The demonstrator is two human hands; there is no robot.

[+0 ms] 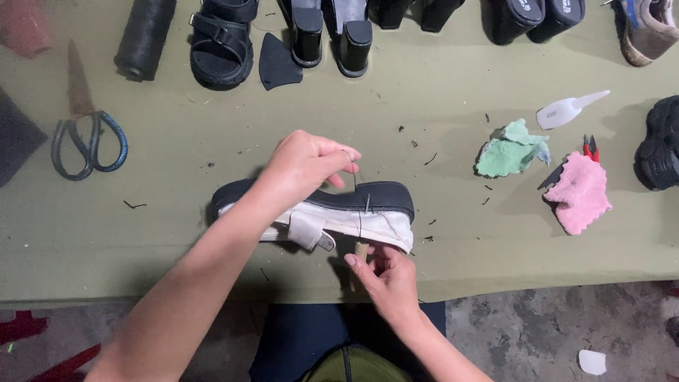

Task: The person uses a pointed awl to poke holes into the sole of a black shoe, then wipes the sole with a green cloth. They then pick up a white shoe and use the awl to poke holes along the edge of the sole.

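Two hands are at work on one shoe, and they are ours. We have a white sandal lying on its side near the front edge of the olive-green table, its thick black platform sole turned away from us and its pale upper facing our lap. A broad white strap with a flap hangs loose at the middle of the upper, and the toe end points to our right. The white leather looks a little scuffed and greyed next to the dark sole.

Our left hand reaches over the sandal from above, its fingers pinched together on a thin dark thread that runs down across the sole into the upper. Our right hand sits just below the shoe at the table's edge, fingers closed around a small wooden-handled tool whose tip meets the upper near the thread.

Farther off on the table we see scissors with dark handles at the left, a black spool and a black sandal at the back, a green cloth and a pink cloth to the right, with small red-handled nippers between them
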